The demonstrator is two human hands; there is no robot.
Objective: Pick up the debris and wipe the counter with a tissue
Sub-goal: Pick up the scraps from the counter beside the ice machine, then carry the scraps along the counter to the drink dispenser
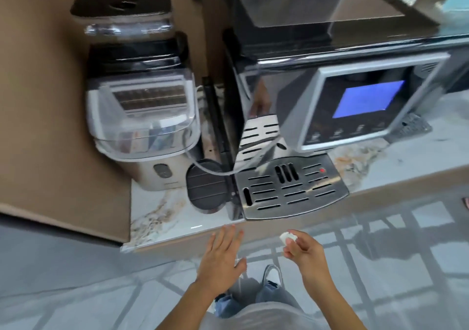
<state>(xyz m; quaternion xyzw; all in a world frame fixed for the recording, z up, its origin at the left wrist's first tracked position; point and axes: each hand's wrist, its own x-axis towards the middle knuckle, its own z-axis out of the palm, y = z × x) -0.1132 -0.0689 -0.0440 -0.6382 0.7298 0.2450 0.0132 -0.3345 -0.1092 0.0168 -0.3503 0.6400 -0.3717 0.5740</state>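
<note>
The marble counter (162,215) runs along the wall, white with brown veins. My right hand (303,252) is below its front edge, out over the floor, with the fingers pinched on a small crumpled white tissue (287,236). My left hand (223,256) is beside it with flat, spread fingers that hold nothing; its fingertips reach up to the counter's front edge. I can make out no loose debris on the counter in this blurred frame.
A large coffee machine (355,106) with a blue screen and a metal drip tray (291,192) fills the counter's middle. Left of it stand a smaller clear-lidded appliance (144,116) and a black round cover (206,186). Brown wall panels close off the left. Below is tiled floor.
</note>
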